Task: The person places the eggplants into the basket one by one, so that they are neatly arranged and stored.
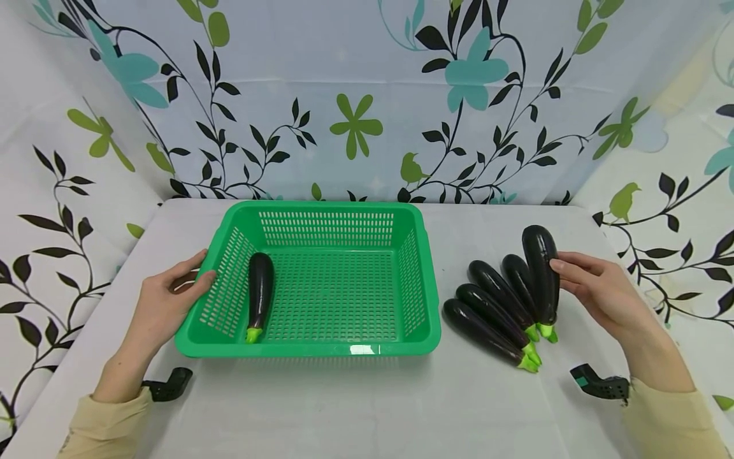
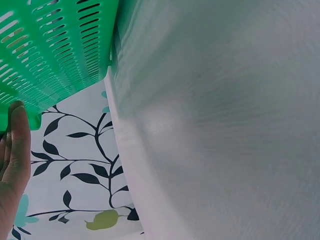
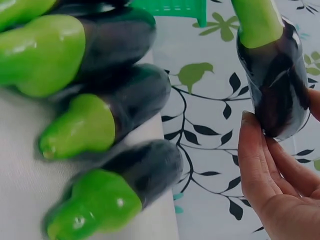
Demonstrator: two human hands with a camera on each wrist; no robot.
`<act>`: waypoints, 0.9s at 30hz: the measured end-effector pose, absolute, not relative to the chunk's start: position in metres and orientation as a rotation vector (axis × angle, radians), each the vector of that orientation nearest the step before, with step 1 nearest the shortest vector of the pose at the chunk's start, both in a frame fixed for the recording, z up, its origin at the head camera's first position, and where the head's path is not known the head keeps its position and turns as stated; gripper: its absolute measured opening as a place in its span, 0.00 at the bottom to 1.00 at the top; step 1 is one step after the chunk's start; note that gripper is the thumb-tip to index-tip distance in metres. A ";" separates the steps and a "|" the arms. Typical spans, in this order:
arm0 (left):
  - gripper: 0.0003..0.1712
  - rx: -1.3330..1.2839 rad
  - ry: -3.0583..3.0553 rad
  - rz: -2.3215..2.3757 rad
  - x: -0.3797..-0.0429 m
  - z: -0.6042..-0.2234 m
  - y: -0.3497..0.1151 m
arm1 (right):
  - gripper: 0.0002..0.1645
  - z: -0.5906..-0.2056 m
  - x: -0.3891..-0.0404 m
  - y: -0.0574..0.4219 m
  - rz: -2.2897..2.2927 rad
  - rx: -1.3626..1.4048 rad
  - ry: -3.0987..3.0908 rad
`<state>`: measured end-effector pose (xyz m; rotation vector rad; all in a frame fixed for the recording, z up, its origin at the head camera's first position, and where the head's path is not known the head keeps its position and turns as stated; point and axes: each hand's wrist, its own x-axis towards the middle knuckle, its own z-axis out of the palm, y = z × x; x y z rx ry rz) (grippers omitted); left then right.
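Observation:
In the head view my right hand [image 1: 602, 293] pinches a dark purple eggplant [image 1: 541, 271] by its side, its green stem end toward me. The right wrist view shows this eggplant [image 3: 275, 80] raised off the table between thumb and fingers. Several more eggplants [image 1: 487, 335] lie fanned out to its left, with stem ends [image 3: 82, 127] close to the right wrist camera. My left hand [image 1: 166, 303] grips the left rim of a green plastic basket [image 1: 309, 349]. One eggplant [image 1: 260, 293] lies along the left side inside the basket.
The basket stands on a white-covered table [image 1: 367, 408], left of the loose eggplants. Behind the table hangs a curtain [image 1: 309, 57] printed with leaves and flowers, and similar cloth flanks both sides. Each wrist carries a black camera mount [image 1: 599, 382].

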<state>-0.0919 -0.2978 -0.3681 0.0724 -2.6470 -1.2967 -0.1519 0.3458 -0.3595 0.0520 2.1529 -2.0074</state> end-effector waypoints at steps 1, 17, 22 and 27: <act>0.32 0.070 -2.646 -1.295 -0.092 -0.368 -0.298 | 0.10 -0.360 -0.151 0.344 -2.047 0.035 2.117; 0.32 0.064 -2.642 -1.274 -0.096 -0.365 -0.297 | 0.13 -0.348 -0.136 0.288 -2.140 -0.130 2.000; 0.31 0.068 -2.647 -1.269 -0.093 -0.366 -0.299 | 0.14 -0.334 -0.133 0.268 -2.085 -0.183 1.940; 0.32 0.067 -2.657 -1.262 -0.091 -0.368 -0.300 | 0.14 -0.319 -0.132 0.247 -2.066 -0.224 1.865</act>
